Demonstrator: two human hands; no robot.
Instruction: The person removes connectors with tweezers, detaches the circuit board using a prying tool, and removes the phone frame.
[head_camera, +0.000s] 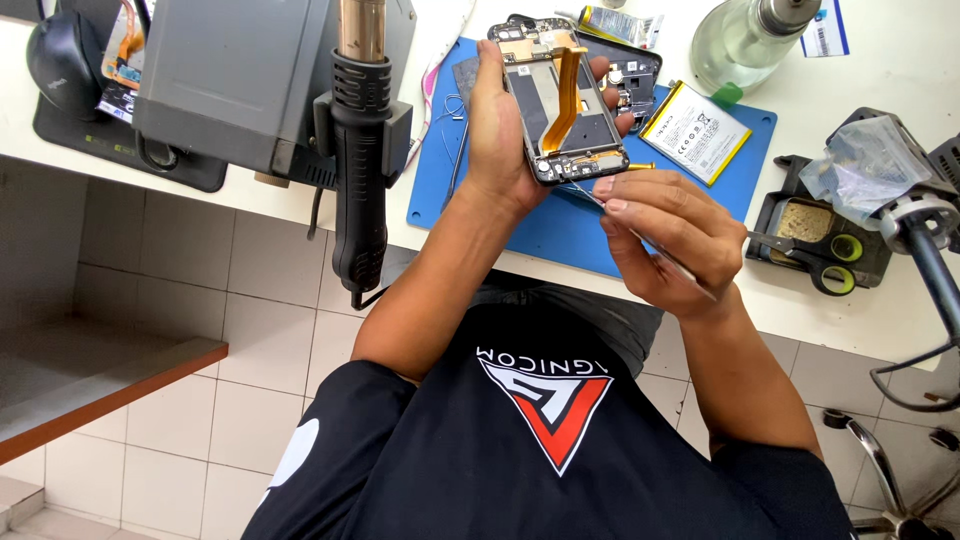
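My left hand holds an opened phone frame upright over the blue mat, its back removed, with an orange flex cable running down its middle. My right hand grips thin metal tweezers, whose tip touches the lower edge of the phone near a small gold connector. A flat white phone battery lies on the mat just to the right of the phone. Another dark phone part lies behind the held phone.
A hot air gun hangs from a grey station at the left. A clear bottle stands at the back right. A black tray with solder sponge and a wrapped tool sit to the right. Tiled floor lies below.
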